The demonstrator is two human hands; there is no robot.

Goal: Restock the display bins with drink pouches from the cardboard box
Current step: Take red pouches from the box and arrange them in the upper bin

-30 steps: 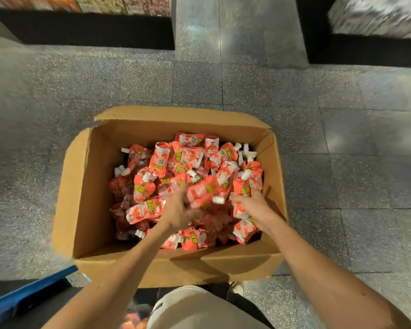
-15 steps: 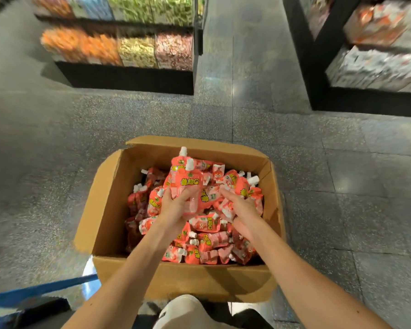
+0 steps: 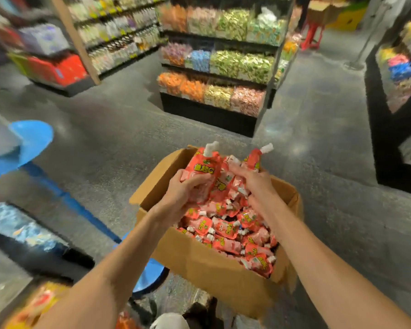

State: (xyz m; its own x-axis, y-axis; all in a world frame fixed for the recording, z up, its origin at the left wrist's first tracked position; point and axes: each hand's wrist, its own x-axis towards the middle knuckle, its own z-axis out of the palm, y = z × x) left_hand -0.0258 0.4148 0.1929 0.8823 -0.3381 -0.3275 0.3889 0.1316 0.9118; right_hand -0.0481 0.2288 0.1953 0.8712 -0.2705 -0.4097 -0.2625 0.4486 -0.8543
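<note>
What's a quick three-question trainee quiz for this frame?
1. True or false: the cardboard box is empty.
2. The caps on the held drink pouches are: A white, B blue, C black.
3. Fill in: the pouch showing its yellow label to the camera is gripped by the ____ hand.
Key: 1 false, it holds many loose pouches. 2 A. 3 left; the left hand grips it, while the right hand grips others.
</note>
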